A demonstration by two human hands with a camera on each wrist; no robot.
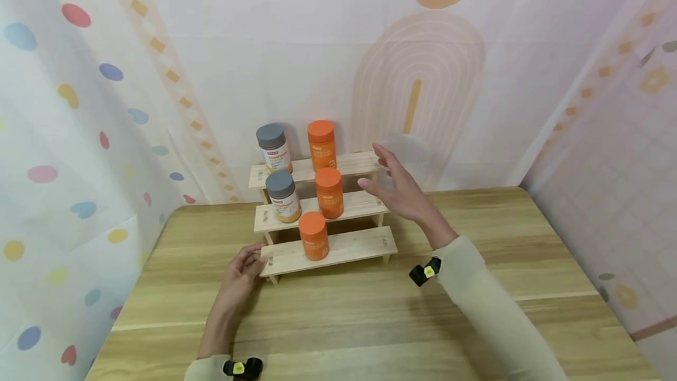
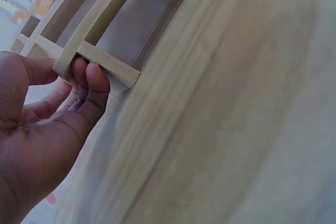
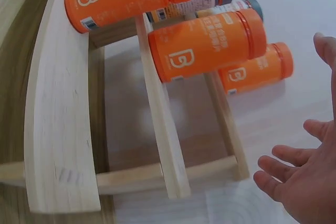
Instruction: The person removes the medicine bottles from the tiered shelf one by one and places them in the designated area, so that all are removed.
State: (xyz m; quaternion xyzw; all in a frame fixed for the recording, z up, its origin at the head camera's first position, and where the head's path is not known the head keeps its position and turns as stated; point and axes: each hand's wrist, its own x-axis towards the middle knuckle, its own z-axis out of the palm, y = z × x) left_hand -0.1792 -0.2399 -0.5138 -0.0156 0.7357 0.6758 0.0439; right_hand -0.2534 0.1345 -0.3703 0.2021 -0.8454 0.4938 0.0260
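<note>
A three-tier wooden rack (image 1: pixel 359 244) stands on the table. My left hand (image 1: pixel 239 275) grips the left end of its lowest shelf; in the left wrist view the thumb lies on top and curled fingers (image 2: pixel 97 85) lie under the board. My right hand (image 1: pixel 399 190) is held off the rack's upper right end, fingers spread, nothing in it. One orange bottle (image 1: pixel 314 237) stands on the lowest shelf. The middle shelf bears a grey-capped bottle (image 1: pixel 284 197) and an orange bottle (image 1: pixel 330 194); the top shelf bears another grey-capped bottle (image 1: pixel 275 149) and orange bottle (image 1: pixel 322 146).
The rack stands near the back of a wood-grain table (image 1: pixel 338 322). Behind it hangs a white patterned cloth (image 1: pixel 296 63), and similar cloths close off both sides. Each wrist wears a black band, the right one (image 1: pixel 425 271) below a pale sleeve.
</note>
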